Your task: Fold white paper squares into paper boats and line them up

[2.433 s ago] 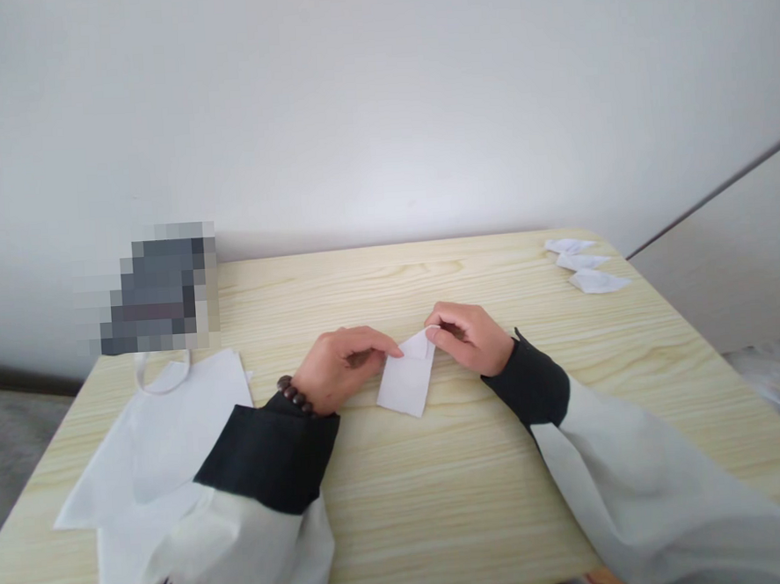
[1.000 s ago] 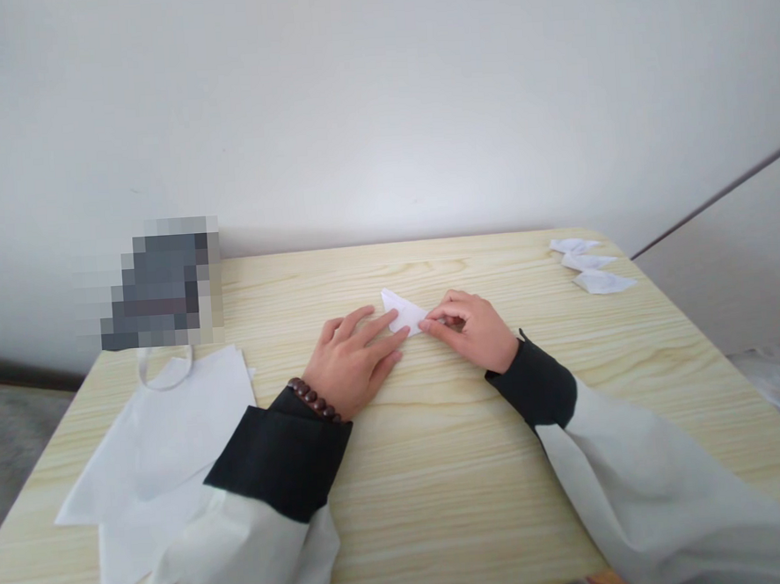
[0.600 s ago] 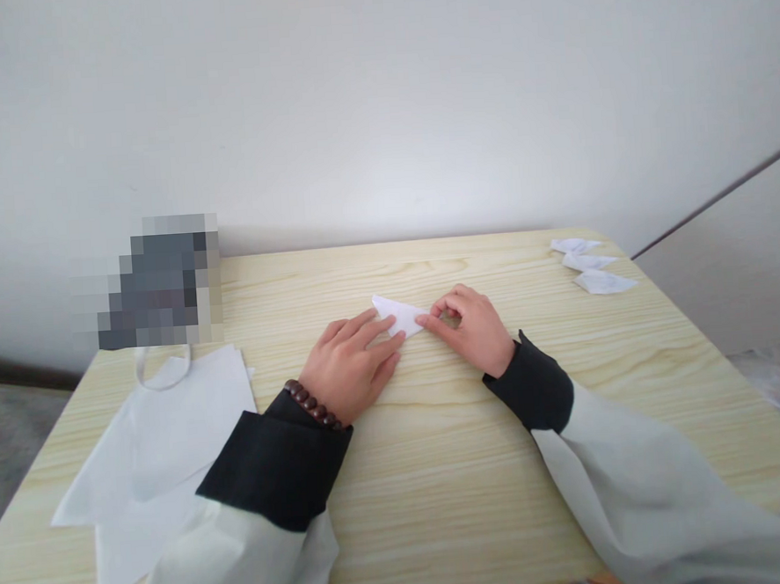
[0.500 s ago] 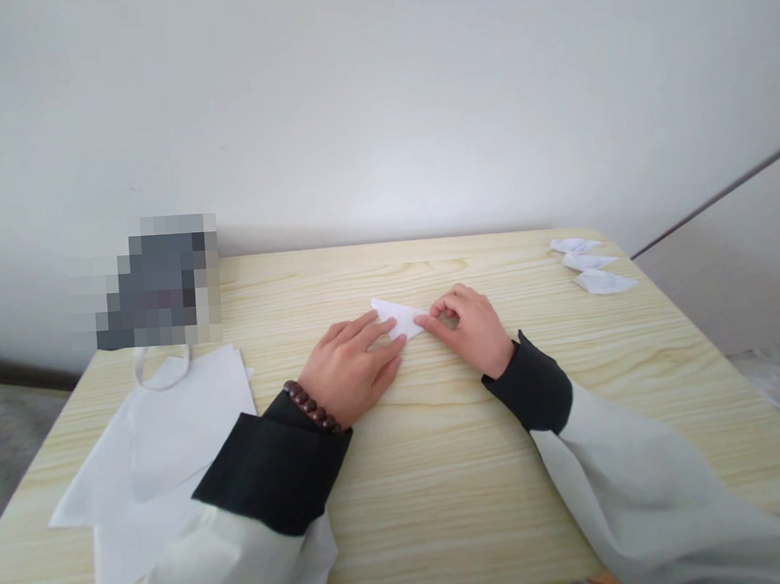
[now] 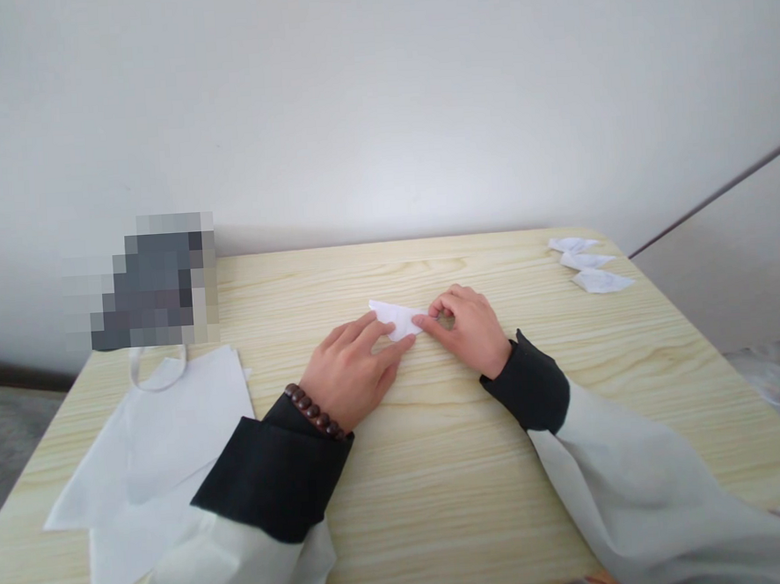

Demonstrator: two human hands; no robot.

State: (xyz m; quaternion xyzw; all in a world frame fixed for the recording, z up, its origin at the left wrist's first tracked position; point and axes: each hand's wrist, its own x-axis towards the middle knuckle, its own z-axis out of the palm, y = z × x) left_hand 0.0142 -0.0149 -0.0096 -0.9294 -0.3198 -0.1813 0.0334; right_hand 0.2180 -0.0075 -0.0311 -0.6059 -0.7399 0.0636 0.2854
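A small piece of folded white paper (image 5: 401,319) lies on the wooden table, long and narrow, with its pointed end toward the right. My left hand (image 5: 351,365) rests over the paper's left and lower part, fingers spread and the tips pressing it against the tabletop. At the right tip, my right hand (image 5: 471,327) pinches the paper between thumb and curled forefinger, which cover that end.
Several sheets of white paper (image 5: 167,438) overlap at the left of the table (image 5: 442,491). A white loop (image 5: 161,372) lies on them, beside a dark pixelated object (image 5: 148,280). Three folded paper pieces (image 5: 601,280) sit at the back right. A wall (image 5: 379,108) stands behind.
My left thumb has slid right along the paper's lower edge, toward my right hand. My right hand keeps its pinch, and the paper has barely moved.
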